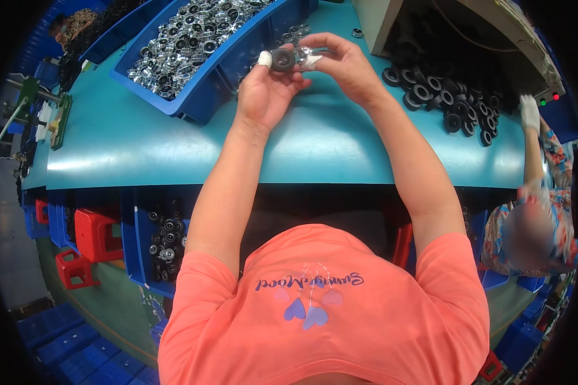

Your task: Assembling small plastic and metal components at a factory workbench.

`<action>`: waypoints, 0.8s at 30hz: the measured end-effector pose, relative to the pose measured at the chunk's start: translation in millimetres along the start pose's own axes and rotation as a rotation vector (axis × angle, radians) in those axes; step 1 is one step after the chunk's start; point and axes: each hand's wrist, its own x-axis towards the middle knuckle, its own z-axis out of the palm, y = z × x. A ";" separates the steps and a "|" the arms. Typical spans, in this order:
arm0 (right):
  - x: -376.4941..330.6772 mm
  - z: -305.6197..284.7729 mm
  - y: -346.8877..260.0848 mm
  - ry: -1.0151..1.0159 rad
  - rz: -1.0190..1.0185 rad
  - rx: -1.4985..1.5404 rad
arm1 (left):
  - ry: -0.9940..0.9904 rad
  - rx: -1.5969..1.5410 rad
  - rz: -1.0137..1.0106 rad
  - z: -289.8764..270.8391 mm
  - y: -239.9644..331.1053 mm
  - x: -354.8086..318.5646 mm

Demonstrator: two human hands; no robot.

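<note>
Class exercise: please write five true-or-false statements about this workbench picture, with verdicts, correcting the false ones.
1. The left hand holds a black wheel. True.
2. The right hand is empty. False: its fingers hold a shiny part.
3. The blue bin contains a heap of shiny pieces. True.
4. The black rings lie left of both hands. False: they lie to the right.
5. The table is teal. True.

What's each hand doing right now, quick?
Left hand: closed, holding a black round wheel.
Right hand: closed, apparently pinching a small shiny part beside the wheel.
</note>
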 end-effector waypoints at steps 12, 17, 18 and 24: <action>0.3 6.6 7.1 0.001 -0.056 -0.203 | 0.092 0.316 0.113 8.7 -5.2 -2.2; 3.6 4.1 16.1 0.060 -0.092 -0.254 | 0.108 0.465 0.163 10.5 -8.1 -1.3; 3.8 3.5 16.2 0.070 -0.090 -0.256 | 0.102 0.474 0.167 10.4 -8.0 -1.2; 3.5 1.8 14.3 0.116 -0.006 -0.300 | 0.075 0.576 0.206 11.5 -9.5 -1.7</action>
